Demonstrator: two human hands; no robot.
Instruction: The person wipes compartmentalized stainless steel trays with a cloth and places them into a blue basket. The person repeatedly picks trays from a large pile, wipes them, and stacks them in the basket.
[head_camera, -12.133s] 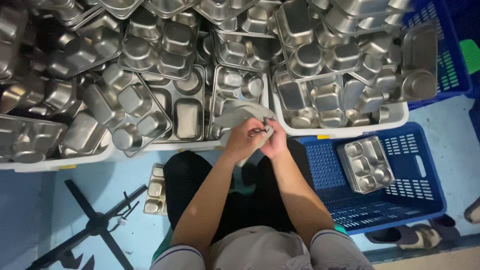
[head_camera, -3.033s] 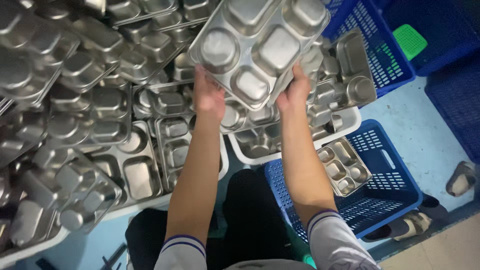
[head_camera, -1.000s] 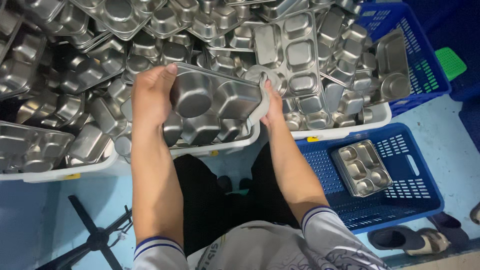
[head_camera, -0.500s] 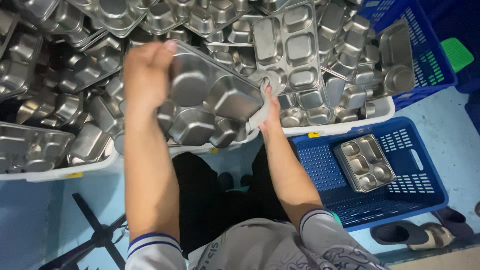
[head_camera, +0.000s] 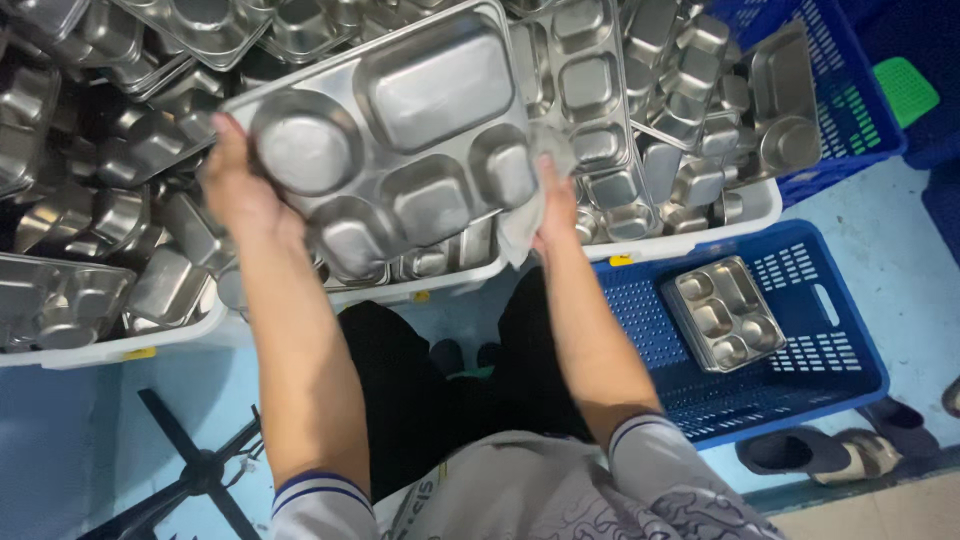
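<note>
I hold a steel compartment tray (head_camera: 400, 140) tilted up in front of me, its underside with raised bumps facing the camera. My left hand (head_camera: 240, 190) grips its left edge. My right hand (head_camera: 555, 200) presses a pale grey cloth (head_camera: 520, 225) against the tray's right edge. Behind the tray lie heaps of similar steel trays (head_camera: 640, 90) in white tubs (head_camera: 700, 235).
A blue slotted crate (head_camera: 810, 390) at my right holds one stack of steel trays (head_camera: 725, 312). Another blue crate (head_camera: 850, 110) stands at the back right, with a green object beyond it. A black star-shaped stand base (head_camera: 195, 470) lies on the pale blue floor at left. Sandals rest at lower right.
The tray has been turned and lifted closer to the camera, its underside now broad in view. My left hand shifted to its left edge; my right hand with the cloth stays on the right edge.
</note>
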